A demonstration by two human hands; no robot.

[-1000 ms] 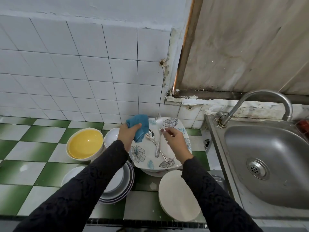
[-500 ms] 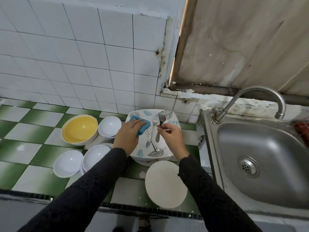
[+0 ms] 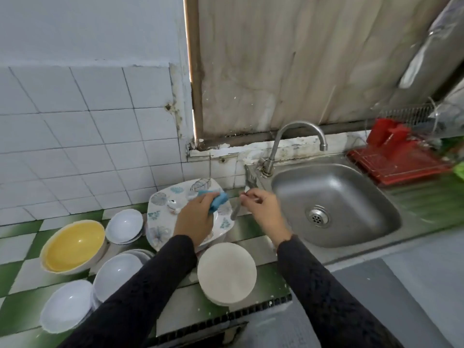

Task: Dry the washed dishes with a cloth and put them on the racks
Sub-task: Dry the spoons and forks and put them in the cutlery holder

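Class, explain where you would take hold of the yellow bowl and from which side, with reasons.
Probably the rim at its near left edge, coming from above: the yellow bowl stands upright and open, and white bowls crowd its right side.

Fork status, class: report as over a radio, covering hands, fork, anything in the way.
Left hand grips blue cloth above leaf-print plate. Right hand pinches fork, tines up. Sink lies between fork and red rack.

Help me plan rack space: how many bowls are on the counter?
4: yellow bowl, far left; rear white bowl beside the leaf plate; middle white bowl by the left sleeve; front white bowl at the counter edge. Some top stacks; more may hide.
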